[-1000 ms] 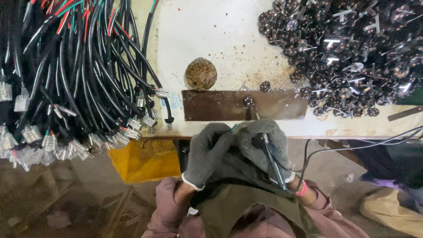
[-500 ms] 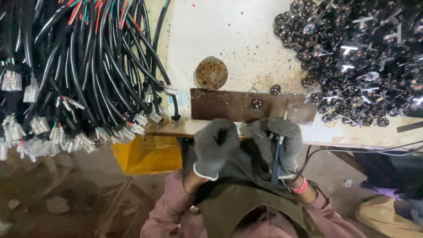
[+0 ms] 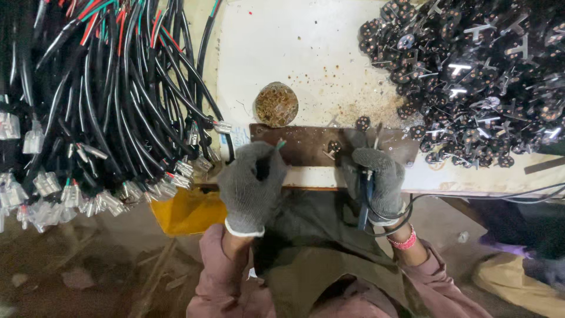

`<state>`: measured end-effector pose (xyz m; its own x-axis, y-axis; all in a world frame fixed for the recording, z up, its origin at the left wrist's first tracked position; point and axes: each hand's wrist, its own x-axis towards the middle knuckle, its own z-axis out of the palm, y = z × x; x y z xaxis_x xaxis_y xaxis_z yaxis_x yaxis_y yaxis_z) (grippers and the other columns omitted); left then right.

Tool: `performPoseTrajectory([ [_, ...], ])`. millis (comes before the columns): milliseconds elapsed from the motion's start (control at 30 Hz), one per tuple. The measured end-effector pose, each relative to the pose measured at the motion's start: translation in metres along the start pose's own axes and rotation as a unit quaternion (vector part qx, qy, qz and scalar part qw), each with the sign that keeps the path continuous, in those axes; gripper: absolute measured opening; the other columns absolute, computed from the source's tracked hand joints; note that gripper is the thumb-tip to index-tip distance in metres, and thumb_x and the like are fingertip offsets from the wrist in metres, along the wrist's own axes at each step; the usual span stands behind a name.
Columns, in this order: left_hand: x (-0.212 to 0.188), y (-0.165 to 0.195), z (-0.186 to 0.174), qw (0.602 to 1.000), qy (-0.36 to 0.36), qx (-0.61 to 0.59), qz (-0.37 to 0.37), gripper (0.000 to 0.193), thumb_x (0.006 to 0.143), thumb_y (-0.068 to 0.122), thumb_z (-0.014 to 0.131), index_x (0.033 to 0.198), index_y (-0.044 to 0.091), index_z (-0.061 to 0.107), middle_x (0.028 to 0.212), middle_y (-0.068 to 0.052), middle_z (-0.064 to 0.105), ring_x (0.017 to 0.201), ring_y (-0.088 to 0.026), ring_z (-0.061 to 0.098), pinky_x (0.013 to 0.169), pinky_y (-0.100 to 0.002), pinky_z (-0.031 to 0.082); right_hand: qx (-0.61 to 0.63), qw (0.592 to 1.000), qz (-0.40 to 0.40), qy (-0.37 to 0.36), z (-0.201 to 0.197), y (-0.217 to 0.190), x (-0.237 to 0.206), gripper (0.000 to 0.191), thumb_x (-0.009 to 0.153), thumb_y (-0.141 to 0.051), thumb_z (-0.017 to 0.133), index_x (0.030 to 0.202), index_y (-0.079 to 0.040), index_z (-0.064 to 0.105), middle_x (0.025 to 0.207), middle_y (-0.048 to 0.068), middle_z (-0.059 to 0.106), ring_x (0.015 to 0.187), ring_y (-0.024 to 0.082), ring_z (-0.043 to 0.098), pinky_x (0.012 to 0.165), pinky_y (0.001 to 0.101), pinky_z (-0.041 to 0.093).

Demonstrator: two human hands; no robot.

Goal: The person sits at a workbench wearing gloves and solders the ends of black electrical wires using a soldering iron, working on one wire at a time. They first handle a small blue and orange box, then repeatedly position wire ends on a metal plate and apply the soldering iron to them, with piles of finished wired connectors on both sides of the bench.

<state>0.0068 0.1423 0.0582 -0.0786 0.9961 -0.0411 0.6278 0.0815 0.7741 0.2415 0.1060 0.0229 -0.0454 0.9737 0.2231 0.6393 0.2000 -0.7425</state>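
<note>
Here the left hand [image 3: 252, 185], gloved, is closed around thin wire ends [image 3: 281, 143] just above its knuckles. The right hand [image 3: 376, 179] grips a corded tool [image 3: 366, 194], its tip resting on the brown metal plate [image 3: 306, 147]. One small black disc [image 3: 334, 146] lies between the hands. Judging by the heap of black parts [image 3: 471, 76] beyond the right hand and the hanging cable bundle [image 3: 106, 100] outside the left, much work remains. The bench edge [image 3: 318, 176] runs under both hands; open room is narrow.
</note>
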Motion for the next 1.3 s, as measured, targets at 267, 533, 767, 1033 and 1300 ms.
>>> performPoseTrajectory([
  [267, -0.007, -0.011, 0.029, 0.985, -0.154, -0.064, 0.04, 0.013, 0.092, 0.02, 0.073, 0.102, 0.013, 0.068, 0.089, -0.011, 0.072, 0.078, -0.034, 0.072, 0.065, -0.043, 0.055, -0.058, 0.996, -0.059, -0.039, 0.012, -0.015, 0.002, 0.042, 0.084, -0.017, 0.09, 0.114, -0.006, 0.062, 0.105, 0.015, 0.075, 0.099, 0.027, 0.073, 0.084, 0.0393, 0.06],
  [533, -0.01, -0.008, 0.036, 0.982, -0.18, -0.004, 0.053, 0.013, 0.09, 0.022, 0.071, 0.101, 0.015, 0.067, 0.092, -0.01, 0.073, 0.077, -0.034, 0.071, 0.062, -0.043, 0.054, 0.074, 0.995, -0.004, -0.06, -0.015, 0.021, -0.041, 0.015, 0.089, -0.019, 0.069, 0.1, -0.01, 0.069, 0.093, 0.008, 0.07, 0.085, 0.029, 0.07, 0.079, 0.0392, 0.056],
  [767, -0.015, -0.009, 0.042, 0.986, -0.153, 0.021, 0.064, 0.014, 0.091, 0.021, 0.072, 0.103, 0.015, 0.067, 0.095, -0.009, 0.073, 0.077, -0.033, 0.071, 0.062, -0.043, 0.054, 0.015, 0.997, -0.019, -0.076, -0.009, 0.014, -0.042, 0.023, 0.084, -0.013, 0.079, 0.105, -0.008, 0.072, 0.098, 0.011, 0.075, 0.09, 0.032, 0.075, 0.081, 0.0406, 0.059],
  [1033, -0.011, -0.004, 0.034, 0.984, -0.157, -0.023, 0.077, 0.015, 0.092, 0.019, 0.072, 0.104, 0.013, 0.066, 0.098, -0.008, 0.072, 0.077, -0.03, 0.071, 0.063, -0.039, 0.055, 0.033, 0.994, 0.006, -0.101, -0.013, 0.003, -0.028, 0.025, 0.082, -0.01, 0.08, 0.106, -0.007, 0.072, 0.097, 0.01, 0.076, 0.086, 0.03, 0.076, 0.078, 0.0386, 0.059],
  [1300, -0.008, 0.004, 0.037, 0.987, -0.141, 0.007, 0.08, 0.013, 0.092, 0.018, 0.072, 0.1, 0.014, 0.063, 0.094, -0.008, 0.069, 0.077, -0.031, 0.069, 0.063, -0.041, 0.054, 0.028, 0.995, -0.012, -0.099, -0.013, 0.004, -0.028, 0.026, 0.082, -0.01, 0.08, 0.107, -0.008, 0.07, 0.096, 0.01, 0.075, 0.083, 0.03, 0.075, 0.075, 0.0384, 0.058],
])
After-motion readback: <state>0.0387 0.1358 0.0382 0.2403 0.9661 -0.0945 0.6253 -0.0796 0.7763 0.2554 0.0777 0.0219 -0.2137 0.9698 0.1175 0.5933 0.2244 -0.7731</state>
